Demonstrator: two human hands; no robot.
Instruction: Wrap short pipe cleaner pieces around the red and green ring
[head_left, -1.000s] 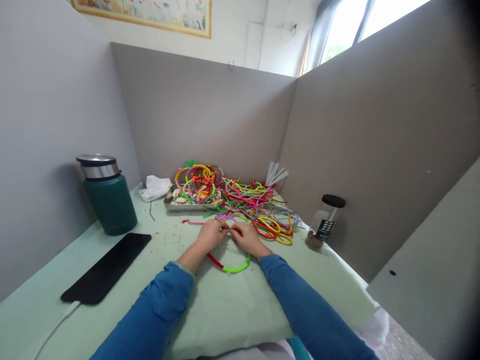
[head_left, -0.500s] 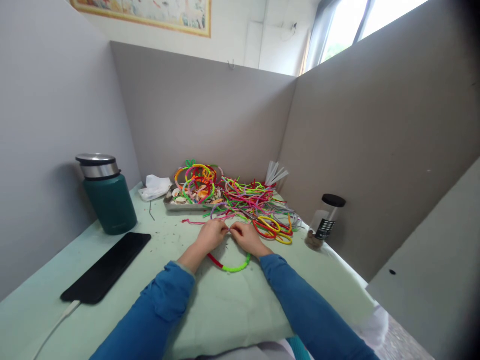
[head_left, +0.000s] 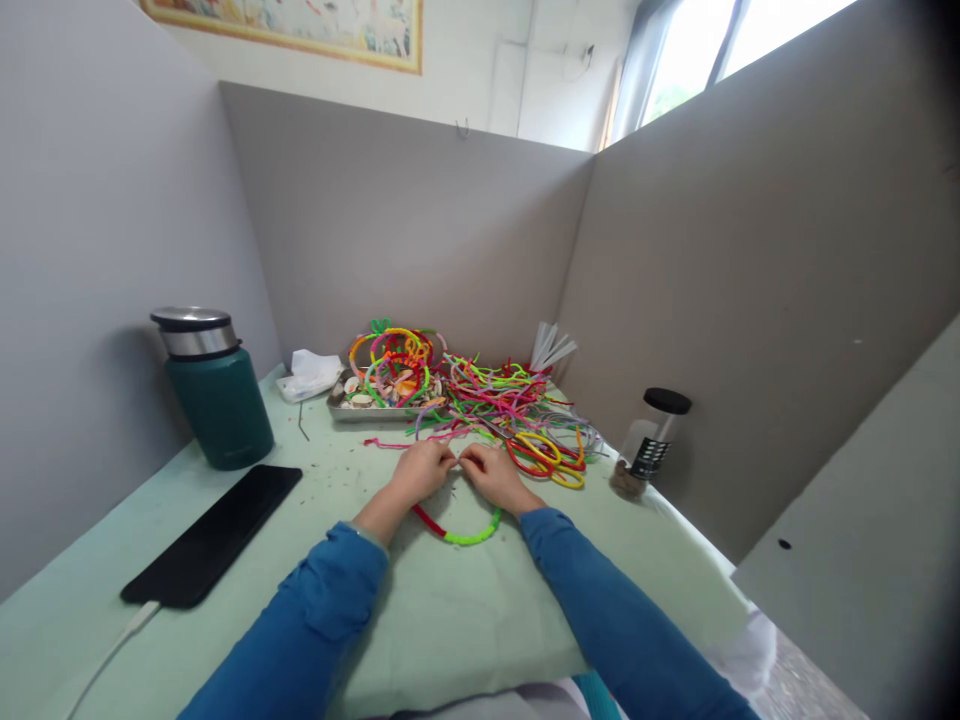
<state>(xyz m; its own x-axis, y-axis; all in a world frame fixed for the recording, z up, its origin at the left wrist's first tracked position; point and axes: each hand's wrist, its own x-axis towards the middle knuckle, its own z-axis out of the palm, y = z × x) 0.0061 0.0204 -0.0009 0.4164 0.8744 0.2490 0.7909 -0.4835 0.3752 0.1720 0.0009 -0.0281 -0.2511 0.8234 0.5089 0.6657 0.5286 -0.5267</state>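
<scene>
Both my hands meet over the middle of the table, fingertips nearly touching. A curved hoop wrapped in fuzzy red and green pipe cleaner [head_left: 474, 539] bows toward me below them, its upper parts hidden behind the hands. My left hand [head_left: 421, 470] is closed in a pinch; a thin purple pipe cleaner [head_left: 418, 424] sticks up behind its fingers and curves away. Pinched too, my right hand [head_left: 491, 474] holds the hoop near its other end. What lies exactly between the fingertips is too small to make out.
Behind the hands lie a heap of coloured pipe cleaners [head_left: 506, 392], scissors with red and yellow handles [head_left: 551, 462] and a metal tray [head_left: 356, 413] with wrapped hoops and shell-like pieces. A green bottle [head_left: 221, 405] and phone [head_left: 217, 535] stand left, a clear jar [head_left: 646, 450] right.
The purple strand behind my left hand has shifted slightly to the left. Both hands keep nearly the same place and pinch.
</scene>
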